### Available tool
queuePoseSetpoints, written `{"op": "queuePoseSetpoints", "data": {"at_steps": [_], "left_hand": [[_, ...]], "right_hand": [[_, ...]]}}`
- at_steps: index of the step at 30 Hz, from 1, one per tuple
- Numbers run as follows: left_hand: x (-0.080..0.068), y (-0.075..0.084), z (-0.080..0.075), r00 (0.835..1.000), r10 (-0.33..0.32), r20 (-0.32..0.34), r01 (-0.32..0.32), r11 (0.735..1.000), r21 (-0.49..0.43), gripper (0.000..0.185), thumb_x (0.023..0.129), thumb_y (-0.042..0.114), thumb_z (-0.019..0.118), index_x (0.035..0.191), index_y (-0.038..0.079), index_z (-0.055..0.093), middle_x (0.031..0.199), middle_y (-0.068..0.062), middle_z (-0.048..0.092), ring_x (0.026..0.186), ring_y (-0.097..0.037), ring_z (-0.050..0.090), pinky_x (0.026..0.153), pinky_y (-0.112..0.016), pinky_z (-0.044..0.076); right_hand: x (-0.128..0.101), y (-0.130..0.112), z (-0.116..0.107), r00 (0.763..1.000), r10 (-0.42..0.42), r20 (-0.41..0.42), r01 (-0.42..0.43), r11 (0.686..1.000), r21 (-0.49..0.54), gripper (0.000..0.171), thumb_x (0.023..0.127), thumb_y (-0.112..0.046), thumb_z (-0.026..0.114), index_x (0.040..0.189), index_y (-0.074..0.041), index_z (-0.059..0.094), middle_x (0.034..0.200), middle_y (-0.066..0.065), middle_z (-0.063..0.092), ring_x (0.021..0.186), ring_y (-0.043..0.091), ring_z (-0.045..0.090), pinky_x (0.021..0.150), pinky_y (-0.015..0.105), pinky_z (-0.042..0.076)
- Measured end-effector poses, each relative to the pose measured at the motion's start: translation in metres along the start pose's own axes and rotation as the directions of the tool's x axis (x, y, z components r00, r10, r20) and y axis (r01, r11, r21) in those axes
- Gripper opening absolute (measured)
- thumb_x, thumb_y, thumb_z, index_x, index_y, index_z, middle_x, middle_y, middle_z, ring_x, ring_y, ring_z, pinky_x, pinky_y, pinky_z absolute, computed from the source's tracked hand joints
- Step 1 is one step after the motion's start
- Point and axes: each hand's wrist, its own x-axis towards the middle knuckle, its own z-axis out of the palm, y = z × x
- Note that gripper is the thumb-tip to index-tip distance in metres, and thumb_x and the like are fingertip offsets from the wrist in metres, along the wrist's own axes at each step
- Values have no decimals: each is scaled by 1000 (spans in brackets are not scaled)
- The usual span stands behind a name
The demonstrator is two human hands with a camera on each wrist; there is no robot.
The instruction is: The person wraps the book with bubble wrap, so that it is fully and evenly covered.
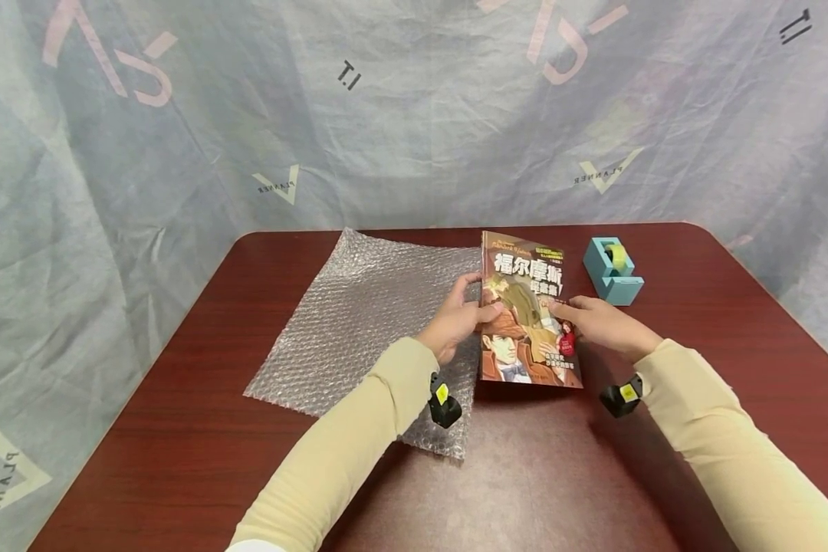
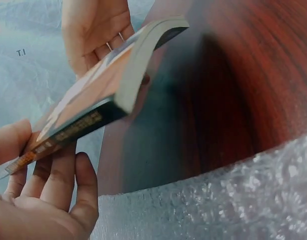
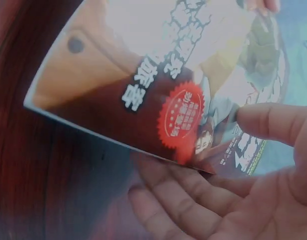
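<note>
A paperback book (image 1: 527,310) with a colourful cover and Chinese title is held just above the dark red table (image 1: 697,368). My left hand (image 1: 458,318) grips its left edge, thumb on the cover and fingers underneath. My right hand (image 1: 596,322) holds the right edge the same way. The left wrist view shows the book (image 2: 101,97) lifted off the table, spine toward the camera, with my left fingers (image 2: 58,185) under it. In the right wrist view my right thumb (image 3: 271,122) lies on the cover (image 3: 158,80), fingers below. A sheet of bubble wrap (image 1: 359,322) lies flat to the left.
A light blue tape dispenser (image 1: 612,270) stands right of the book near the far edge. A pale printed cloth (image 1: 386,107) hangs behind the table. Bare wood shows at the front and right of the table.
</note>
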Motion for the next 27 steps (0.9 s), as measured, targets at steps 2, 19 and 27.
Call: {"op": "queuePoseSetpoints", "data": {"at_steps": [2, 19, 27], "left_hand": [[1, -1, -1, 1000, 3, -21, -4, 1000, -12, 60, 98, 3, 65, 152, 15, 40, 98, -6, 66, 74, -12, 60, 75, -27, 51], [-6, 10, -14, 985, 110, -132, -69, 957, 281, 40, 97, 12, 70, 132, -3, 57, 90, -13, 72, 72, -16, 65, 67, -28, 52], [-8, 16, -26, 978, 145, -150, -62, 888, 456, 47, 97, 19, 72, 135, -2, 56, 121, -23, 69, 102, -33, 70, 84, -40, 56]], "right_hand": [[0, 1, -1, 1000, -4, 0, 4, 996, 93, 70, 111, -36, 40, 147, 21, 22, 134, 35, 42, 120, 46, 50, 106, 60, 42], [2, 1, 3, 994, -21, -109, 50, 962, 270, 40, 105, -34, 57, 119, 3, 51, 96, -5, 63, 79, 10, 59, 82, 32, 54], [1, -14, 5, 989, -20, -144, 53, 974, 222, 45, 103, -38, 60, 121, 2, 51, 101, 1, 67, 82, 14, 65, 89, 41, 51]]}}
